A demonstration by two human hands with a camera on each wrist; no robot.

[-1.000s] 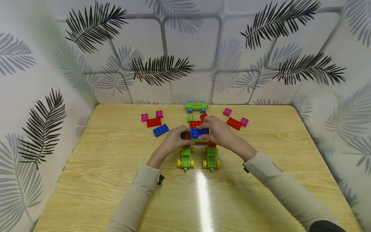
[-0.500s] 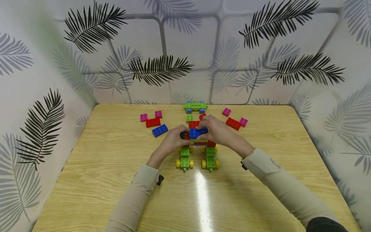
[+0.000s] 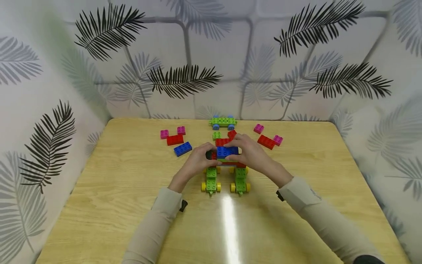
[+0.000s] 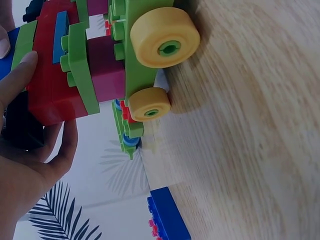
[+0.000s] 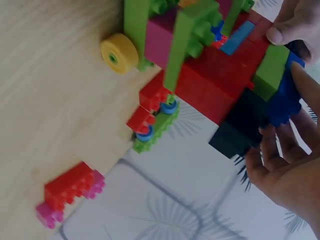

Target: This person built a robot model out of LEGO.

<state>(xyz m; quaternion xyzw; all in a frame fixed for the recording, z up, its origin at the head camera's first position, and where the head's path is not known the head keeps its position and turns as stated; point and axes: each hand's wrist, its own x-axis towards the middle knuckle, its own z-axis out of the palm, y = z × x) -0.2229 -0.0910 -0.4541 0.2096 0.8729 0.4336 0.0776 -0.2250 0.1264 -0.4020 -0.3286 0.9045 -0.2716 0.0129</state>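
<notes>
A build of toy building bricks stands mid-table on two green wheeled bases (image 3: 211,184) with yellow wheels (image 4: 165,37). Magenta bricks (image 4: 105,70) and green bricks rise from the bases to a red brick layer (image 5: 210,85). Black bricks (image 5: 240,122) sit at both ends of it, with a green brick (image 5: 271,72) between. On top is a blue brick (image 3: 224,152), which my right hand (image 3: 252,152) holds between thumb and fingers. My left hand (image 3: 197,159) grips the build's left end, thumb at the near side and fingers behind the red bricks.
A green wheeled base (image 3: 223,121) with blue wheels stands at the table's back edge, with a small green brick (image 3: 216,135) and red bricks (image 3: 222,142) before it. Left lie a blue brick (image 3: 182,149), a red brick (image 3: 175,139) and pink bricks (image 3: 164,134); right, more red and pink bricks (image 3: 278,139).
</notes>
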